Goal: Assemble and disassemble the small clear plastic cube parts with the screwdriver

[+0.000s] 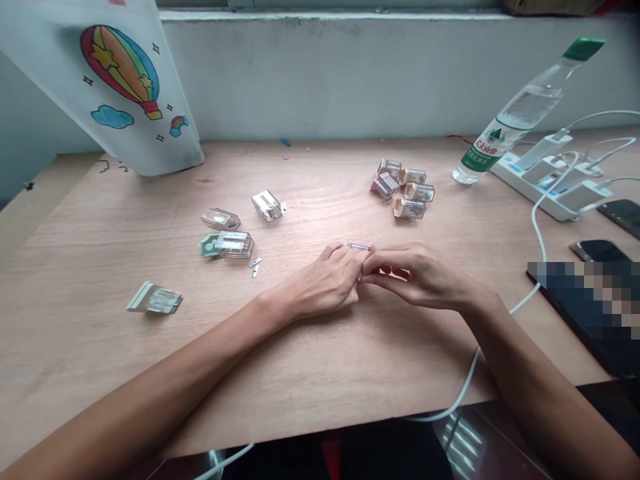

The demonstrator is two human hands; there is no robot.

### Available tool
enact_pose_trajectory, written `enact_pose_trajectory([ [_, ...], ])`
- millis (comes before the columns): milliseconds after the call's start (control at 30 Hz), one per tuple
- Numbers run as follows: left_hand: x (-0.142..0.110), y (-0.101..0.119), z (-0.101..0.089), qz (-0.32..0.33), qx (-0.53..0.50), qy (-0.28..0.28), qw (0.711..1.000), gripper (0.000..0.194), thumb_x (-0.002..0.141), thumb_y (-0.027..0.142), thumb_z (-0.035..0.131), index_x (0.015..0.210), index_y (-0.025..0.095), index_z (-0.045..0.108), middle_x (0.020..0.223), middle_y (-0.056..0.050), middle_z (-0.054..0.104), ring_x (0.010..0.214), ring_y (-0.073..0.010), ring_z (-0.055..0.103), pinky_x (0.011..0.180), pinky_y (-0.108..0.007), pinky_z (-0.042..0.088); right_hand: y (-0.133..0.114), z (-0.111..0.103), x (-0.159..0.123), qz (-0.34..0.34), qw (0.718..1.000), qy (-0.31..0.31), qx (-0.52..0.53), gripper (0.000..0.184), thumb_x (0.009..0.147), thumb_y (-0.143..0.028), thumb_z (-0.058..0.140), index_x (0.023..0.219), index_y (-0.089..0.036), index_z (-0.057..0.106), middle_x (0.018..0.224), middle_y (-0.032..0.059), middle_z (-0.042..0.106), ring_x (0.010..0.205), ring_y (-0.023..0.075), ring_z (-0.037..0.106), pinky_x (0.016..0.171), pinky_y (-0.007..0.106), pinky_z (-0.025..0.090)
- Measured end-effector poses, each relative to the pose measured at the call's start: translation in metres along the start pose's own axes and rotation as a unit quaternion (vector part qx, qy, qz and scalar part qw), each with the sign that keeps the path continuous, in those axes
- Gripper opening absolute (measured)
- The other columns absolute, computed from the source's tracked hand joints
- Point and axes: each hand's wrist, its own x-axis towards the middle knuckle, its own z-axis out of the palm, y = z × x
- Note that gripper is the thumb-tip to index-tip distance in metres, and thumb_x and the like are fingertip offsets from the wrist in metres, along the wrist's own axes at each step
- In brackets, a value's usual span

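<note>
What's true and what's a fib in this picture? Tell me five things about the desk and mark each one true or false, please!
1. A bottle with a green cap is next to the white power strip. True.
2. Both hands are far apart. False: the left hand and the right hand are close together over the table.
3. A thin thing with a red end shows by the fingers. True.
4. The hot-air balloon picture is on the bottle. False: the balloon is on the white bag.
5. Two little flat metal pieces lie near a clear case. True.
</note>
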Motion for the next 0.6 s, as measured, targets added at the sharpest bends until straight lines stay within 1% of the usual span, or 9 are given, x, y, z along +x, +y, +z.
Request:
enact_pose_trajectory([
  [100,0.000,-0.002,-0.002,0.004,-0.032,0.003,0.999,0.041,0.085,0.009,0.043,0.126,0.015,0.041,0.120,-0.016,0.056,0.117,-0.0313,0.052,0.105,-0.048,0.042,-0.001,0.000,0.001,0.011,1.000,-0.003,0.022,0.013,0.098,-0.021,0.058,0.099,-0.020,0.071,0.086,0.0027,0.070,0.070,0.0139,0.062,0.065,0.026,0.050],
  [167,-0.001,-0.003,-0.006,0.006,-0.066,-0.002,0.998,0.037,0.085,0.008,0.042,0.121,0.016,0.045,0.118,-0.015,0.057,0.115,-0.0303,0.053,0.102,-0.047,0.044,-0.003,0.000,0.001,0.020,0.999,-0.002,0.030,0.014,0.098,-0.024,0.059,0.097,-0.020,0.072,0.083,0.0022,0.070,0.068,0.0132,0.061,0.064,0.026,0.049],
  [267,-0.001,-0.005,-0.015,0.012,-0.128,-0.017,0.992,0.031,0.084,0.006,0.040,0.111,0.019,0.050,0.113,-0.012,0.060,0.107,-0.0272,0.055,0.099,-0.045,0.046,-0.007,0.000,0.003,0.035,0.999,0.007,0.034,0.016,0.099,-0.028,0.059,0.097,-0.020,0.074,0.087,0.0036,0.072,0.073,0.0150,0.064,0.067,0.027,0.051],
  [333,0.000,-0.005,-0.022,0.013,-0.161,-0.019,0.987,0.031,0.084,0.006,0.040,0.109,0.020,0.052,0.113,-0.011,0.062,0.106,-0.0259,0.057,0.099,-0.043,0.046,-0.009,-0.001,0.005,0.039,0.998,0.015,0.041,0.017,0.099,-0.029,0.060,0.097,-0.021,0.075,0.090,0.0048,0.074,0.076,0.0164,0.066,0.069,0.028,0.052],
  [433,0.002,-0.003,-0.029,0.010,-0.200,-0.020,0.979,0.027,0.087,0.010,0.042,0.109,0.021,0.053,0.113,-0.010,0.063,0.106,-0.0260,0.058,0.099,-0.043,0.047,-0.008,-0.002,0.005,0.043,0.997,0.014,0.062,0.018,0.099,-0.030,0.061,0.097,-0.021,0.076,0.089,0.0047,0.074,0.076,0.0162,0.066,0.068,0.028,0.052],
  [533,0.004,0.001,-0.031,-0.008,-0.219,-0.023,0.975,0.018,0.092,0.018,0.044,0.106,0.021,0.054,0.106,-0.009,0.064,0.098,-0.0254,0.060,0.095,-0.042,0.049,-0.003,-0.003,0.004,0.063,0.993,0.001,0.095,0.021,0.099,-0.033,0.060,0.094,-0.020,0.075,0.088,0.0040,0.074,0.077,0.0152,0.066,0.068,0.026,0.051],
  [600,0.002,0.003,-0.031,-0.029,-0.228,-0.026,0.973,0.015,0.095,0.024,0.046,0.106,0.021,0.055,0.102,-0.009,0.064,0.093,-0.0245,0.061,0.091,-0.040,0.050,0.000,-0.003,0.004,0.083,0.989,-0.003,0.119,0.023,0.099,-0.035,0.060,0.091,-0.018,0.074,0.086,0.0037,0.072,0.077,0.0147,0.065,0.066,0.024,0.049],
])
